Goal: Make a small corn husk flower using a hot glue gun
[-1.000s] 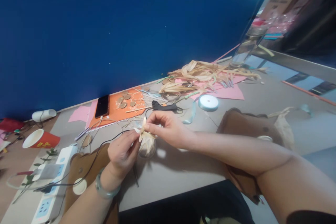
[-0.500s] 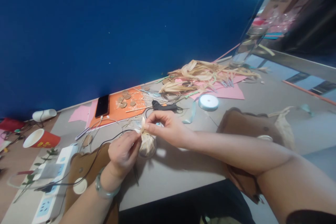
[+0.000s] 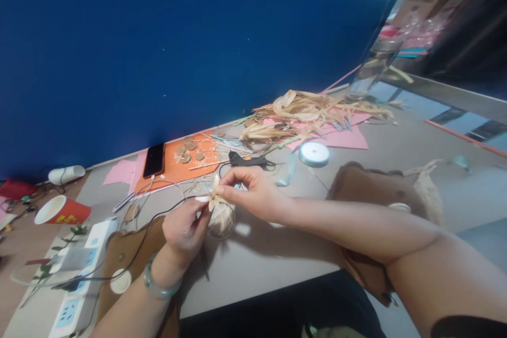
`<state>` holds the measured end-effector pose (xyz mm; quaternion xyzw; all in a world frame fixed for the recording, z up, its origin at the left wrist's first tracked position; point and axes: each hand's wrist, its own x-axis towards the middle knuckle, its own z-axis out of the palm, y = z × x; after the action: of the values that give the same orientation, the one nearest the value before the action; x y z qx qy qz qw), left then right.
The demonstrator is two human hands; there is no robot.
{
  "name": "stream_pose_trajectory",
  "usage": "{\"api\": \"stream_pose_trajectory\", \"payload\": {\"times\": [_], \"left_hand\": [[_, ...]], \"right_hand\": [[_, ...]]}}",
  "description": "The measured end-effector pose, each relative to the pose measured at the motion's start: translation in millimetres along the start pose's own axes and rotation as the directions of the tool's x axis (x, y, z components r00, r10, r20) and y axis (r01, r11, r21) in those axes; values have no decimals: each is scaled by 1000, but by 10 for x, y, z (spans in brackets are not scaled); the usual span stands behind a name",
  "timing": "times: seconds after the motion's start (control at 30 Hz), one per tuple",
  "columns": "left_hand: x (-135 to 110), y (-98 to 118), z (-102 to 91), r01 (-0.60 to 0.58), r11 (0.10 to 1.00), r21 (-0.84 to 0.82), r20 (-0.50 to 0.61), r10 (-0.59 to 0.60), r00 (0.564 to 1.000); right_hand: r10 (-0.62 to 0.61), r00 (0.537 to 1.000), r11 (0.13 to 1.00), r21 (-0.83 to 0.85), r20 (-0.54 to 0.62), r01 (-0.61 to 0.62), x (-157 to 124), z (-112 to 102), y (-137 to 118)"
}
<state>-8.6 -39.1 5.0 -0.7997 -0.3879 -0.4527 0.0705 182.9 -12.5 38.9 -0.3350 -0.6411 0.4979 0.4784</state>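
Observation:
A pale, rounded corn-husk bundle (image 3: 222, 222) is between my hands, low over the grey table. Its top is gathered into a narrow tuft with flared ends. From the left, my left hand (image 3: 187, 226) pinches the husk at this tuft, thumb and fingers pressed together; a bangle circles the wrist. My right hand (image 3: 253, 193) reaches in from the right and pinches the same tuft between thumb and forefinger. Just behind the hands lies a black glue gun (image 3: 247, 159). Fingers hide part of the gathered top.
Loose corn husks (image 3: 297, 108) cover pink paper at the back. A ribbon spool (image 3: 314, 153) lies right of the glue gun. On the left are a phone (image 3: 154, 160), orange paper (image 3: 174, 177), a power strip (image 3: 69, 309) with cables, and a tipped red cup (image 3: 65, 211).
My left fingers have shifted slightly at the gathered top, and more of the flared husk now shows between the hands. My right hand has barely moved.

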Motion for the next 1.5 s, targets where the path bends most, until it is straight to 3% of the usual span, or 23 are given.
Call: {"api": "stream_pose_trajectory", "payload": {"times": [0.23,0.7,1.5], "left_hand": [[-64,-24,23,90,996,26,-49,-89,995],[-70,-26,-1,55,994,-95,6,-55,998],[14,20,-26,22,996,-81,66,-17,998]], "right_hand": [[7,1000,1000,25,4,-7,7,6,21],[86,996,991,98,15,-87,3,19,28],[41,999,998,53,-6,-41,-6,21,43]]}}
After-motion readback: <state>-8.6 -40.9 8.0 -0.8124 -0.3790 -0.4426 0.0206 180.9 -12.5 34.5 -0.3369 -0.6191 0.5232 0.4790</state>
